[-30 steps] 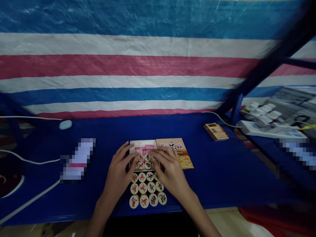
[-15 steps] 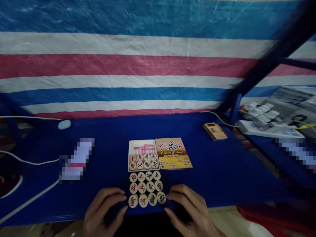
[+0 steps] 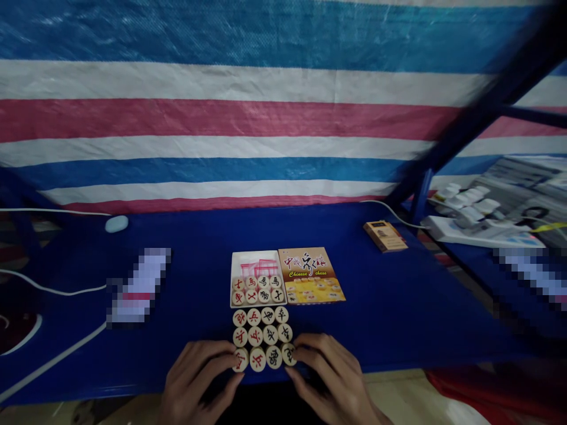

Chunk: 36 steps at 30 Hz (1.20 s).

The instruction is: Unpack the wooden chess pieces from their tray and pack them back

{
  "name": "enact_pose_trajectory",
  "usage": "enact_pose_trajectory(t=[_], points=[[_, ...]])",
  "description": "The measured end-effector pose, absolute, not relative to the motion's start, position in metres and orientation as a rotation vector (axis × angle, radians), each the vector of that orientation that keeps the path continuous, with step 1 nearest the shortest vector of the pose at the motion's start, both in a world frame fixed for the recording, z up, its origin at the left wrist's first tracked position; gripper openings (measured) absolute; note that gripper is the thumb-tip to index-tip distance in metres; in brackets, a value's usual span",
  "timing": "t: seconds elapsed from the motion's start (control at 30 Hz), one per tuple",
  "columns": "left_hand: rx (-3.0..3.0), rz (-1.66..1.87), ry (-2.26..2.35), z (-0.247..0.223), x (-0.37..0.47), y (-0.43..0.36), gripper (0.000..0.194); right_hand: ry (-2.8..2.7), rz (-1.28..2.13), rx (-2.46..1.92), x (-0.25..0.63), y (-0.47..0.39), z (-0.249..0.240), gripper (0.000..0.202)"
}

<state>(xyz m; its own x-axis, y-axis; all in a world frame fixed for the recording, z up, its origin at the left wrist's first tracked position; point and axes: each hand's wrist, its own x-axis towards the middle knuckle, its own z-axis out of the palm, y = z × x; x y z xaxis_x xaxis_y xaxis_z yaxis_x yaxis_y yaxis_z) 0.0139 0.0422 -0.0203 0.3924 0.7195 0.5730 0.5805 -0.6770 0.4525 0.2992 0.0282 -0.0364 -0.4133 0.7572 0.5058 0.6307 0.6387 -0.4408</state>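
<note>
Round wooden Chinese chess pieces with red and black characters stand in rows below an open white box [image 3: 236, 264]. At the nearest row's left end, my left hand [image 3: 199, 373] has fingertips on a red-marked chess piece [image 3: 241, 361], with the thumb at its near side. My right hand [image 3: 330, 370] touches the black-marked chess piece [image 3: 287, 353] at the right end, its thumb also close in front. Both hands curl inward and press the row between them. More pieces lie in the box's near half. Fingertips partly cover the two end pieces.
A printed Chinese chess lid [image 3: 312, 274] lies against the box's right side on the blue table [image 3: 416, 319]. A small brown carton [image 3: 385, 236] sits back right. To the left are a blurred-out phone [image 3: 140, 289], cables and a pale oval case [image 3: 116, 224]. A power strip [image 3: 478, 233] stands far right.
Both hands have moved inward and now touch the nearest row's end pieces. Before, the left hand was apart from them and the right was just at the edge.
</note>
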Motion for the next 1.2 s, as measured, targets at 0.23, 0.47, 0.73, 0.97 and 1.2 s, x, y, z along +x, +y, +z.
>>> enact_pose_trajectory(t=[0.23, 0.47, 0.73, 0.97, 1.2], points=[[2.261, 1.252, 1.199, -0.014, 0.007, 0.035, 0.027, -2.022, 0.291, -1.049, 0.301, 0.03, -0.024, 0.027], [2.125, 1.425, 1.229, -0.002, 0.039, 0.08, 0.025, -1.855, 0.309, -1.008, 0.272, 0.074, -0.003, 0.037], [2.058, 1.467, 1.205, -0.01, 0.057, 0.096, 0.022, -1.849, 0.344, -1.019, 0.259, 0.092, -0.009, 0.034], [2.049, 1.434, 1.194, -0.007, 0.055, 0.095, 0.018, -1.872, 0.368, -1.037, 0.26, 0.089, -0.007, 0.032], [2.028, 1.418, 1.177, -0.006, 0.054, 0.093, 0.016, -1.868, 0.397, -1.027, 0.261, 0.088, -0.004, 0.033]])
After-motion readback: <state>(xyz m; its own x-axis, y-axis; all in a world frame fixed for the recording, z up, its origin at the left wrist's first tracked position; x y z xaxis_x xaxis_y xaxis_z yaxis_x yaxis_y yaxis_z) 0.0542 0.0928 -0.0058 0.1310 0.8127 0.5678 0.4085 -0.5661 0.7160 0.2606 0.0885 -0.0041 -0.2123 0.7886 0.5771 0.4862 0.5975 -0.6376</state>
